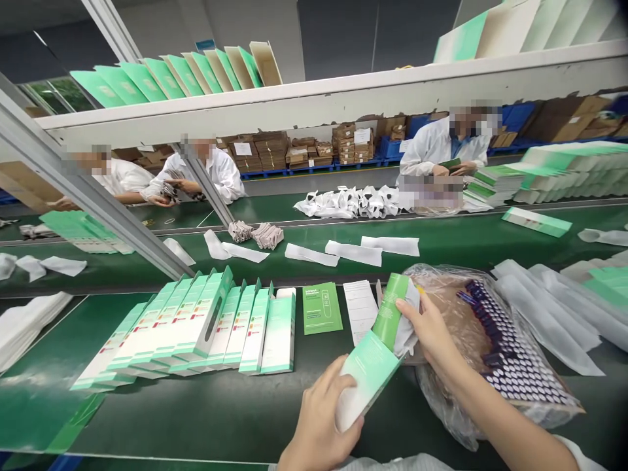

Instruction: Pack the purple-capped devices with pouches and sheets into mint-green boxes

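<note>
My left hand (324, 412) is wrapped round a green-and-white carton (367, 373), tilted with its open end up and to the right. A folded green booklet (391, 314) sticks out of that end, beside a pale grey-white wrapped item (407, 330). The fingers of my right hand (434, 327) are closed on the booklet and wrapped item at the carton's mouth; their tips are partly hidden. Just behind, a flat green booklet (321, 307) and a white printed leaflet (360, 307) lie on the bench. To the left stands a row of similar cartons (186, 320).
A clear plastic bag (441, 288) with a tray of small dark cylinders (520, 353) lies right. White sleeves (544, 314) sit beyond it. White pouches (353, 252) lie on the green belt (436, 229). An overhead shelf (343, 98) holds cartons. Several co-workers (441, 157) sit opposite.
</note>
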A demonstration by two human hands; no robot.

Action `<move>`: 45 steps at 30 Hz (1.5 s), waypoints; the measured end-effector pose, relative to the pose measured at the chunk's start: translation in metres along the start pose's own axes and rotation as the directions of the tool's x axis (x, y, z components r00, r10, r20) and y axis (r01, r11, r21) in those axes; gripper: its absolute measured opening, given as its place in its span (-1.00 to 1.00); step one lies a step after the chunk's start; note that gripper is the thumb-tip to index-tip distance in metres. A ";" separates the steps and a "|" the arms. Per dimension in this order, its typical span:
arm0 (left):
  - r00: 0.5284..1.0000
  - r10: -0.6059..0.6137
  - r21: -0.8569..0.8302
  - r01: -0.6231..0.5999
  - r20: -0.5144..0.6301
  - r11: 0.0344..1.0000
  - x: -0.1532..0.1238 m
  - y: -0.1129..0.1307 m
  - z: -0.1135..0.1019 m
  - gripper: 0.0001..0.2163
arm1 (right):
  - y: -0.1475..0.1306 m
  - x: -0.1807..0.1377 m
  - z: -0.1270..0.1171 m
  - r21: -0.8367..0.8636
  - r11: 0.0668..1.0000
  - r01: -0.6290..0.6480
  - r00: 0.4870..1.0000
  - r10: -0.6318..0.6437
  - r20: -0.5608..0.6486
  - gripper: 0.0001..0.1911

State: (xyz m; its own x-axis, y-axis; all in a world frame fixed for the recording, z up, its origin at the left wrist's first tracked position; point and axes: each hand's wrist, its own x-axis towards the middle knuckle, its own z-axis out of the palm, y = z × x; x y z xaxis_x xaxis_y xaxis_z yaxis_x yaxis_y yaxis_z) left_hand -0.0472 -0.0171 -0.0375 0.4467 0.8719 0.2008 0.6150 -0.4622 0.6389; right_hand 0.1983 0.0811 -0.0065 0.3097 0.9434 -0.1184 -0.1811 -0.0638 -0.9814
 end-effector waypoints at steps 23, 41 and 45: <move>0.981 -0.194 -0.688 0.121 -0.030 0.716 0.043 0.008 0.007 -0.43 | -0.009 -0.078 0.028 -0.202 0.813 0.546 0.647 -0.256 0.718 -0.29; 0.990 -0.117 -0.655 0.136 0.073 0.743 0.022 -0.006 0.013 -0.41 | -0.043 -0.042 -0.045 -0.599 0.485 0.638 0.755 -0.240 0.610 -0.66; 0.991 -0.115 -0.683 0.127 0.064 0.719 0.024 -0.008 0.011 -0.44 | -0.016 0.034 -0.118 -0.935 -0.174 0.310 0.912 -0.224 0.344 -0.68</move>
State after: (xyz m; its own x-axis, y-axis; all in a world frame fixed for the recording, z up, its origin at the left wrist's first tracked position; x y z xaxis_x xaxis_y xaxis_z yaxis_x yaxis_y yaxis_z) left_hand -0.0342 0.0058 -0.0466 0.4143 0.9068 0.0780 0.0554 -0.1107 0.9923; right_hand 0.3217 0.0761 -0.0129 0.0023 0.9866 0.1633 1.0000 -0.0011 -0.0074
